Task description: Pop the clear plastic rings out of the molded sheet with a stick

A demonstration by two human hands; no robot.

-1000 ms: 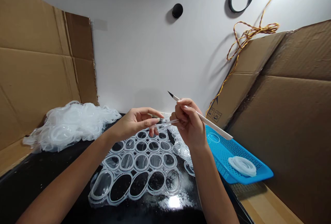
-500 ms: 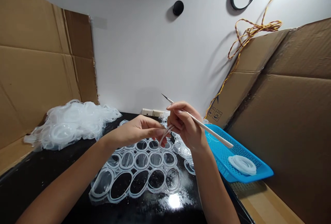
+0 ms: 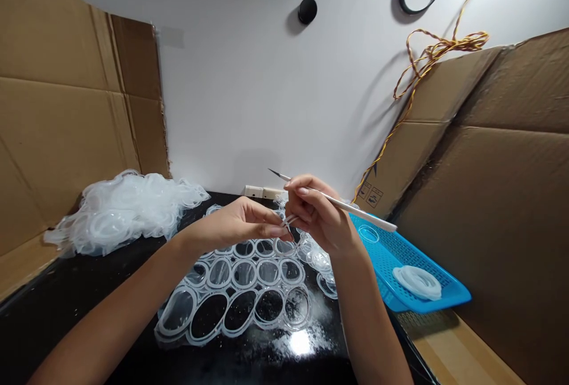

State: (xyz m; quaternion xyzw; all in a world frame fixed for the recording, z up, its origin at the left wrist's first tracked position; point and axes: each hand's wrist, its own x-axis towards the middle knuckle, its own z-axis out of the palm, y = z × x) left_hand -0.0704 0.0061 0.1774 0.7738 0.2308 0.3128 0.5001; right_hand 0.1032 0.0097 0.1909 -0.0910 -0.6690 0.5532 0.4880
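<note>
My left hand (image 3: 242,219) is closed, pinching a thin translucent ring (image 3: 288,220) between thumb and fingers. Facing it, my right hand (image 3: 317,213) is closed around a slim white-handled brush (image 3: 360,214) with a dark pointed tip, aimed up and left. Its lower fingers also touch the ring, whose far part they hide. Below both hands, a sheet of joined clear rings (image 3: 243,274) lies flat on the black table (image 3: 133,320). Loose clear rings (image 3: 317,257) are heaped beside the sheet, partly behind my right wrist.
A blue perforated basket (image 3: 386,260) at the right holds a stack of white rings (image 3: 416,282) and a single ring. Clear plastic scraps (image 3: 128,210) pile up at the left. Cardboard walls (image 3: 66,76) flank the table; a yellow twisted cord (image 3: 411,100) hangs at right.
The brush has turned slightly, its tip moving left and down and its handle end rising. My fingers have shifted a little on the ring, with both hands still together.
</note>
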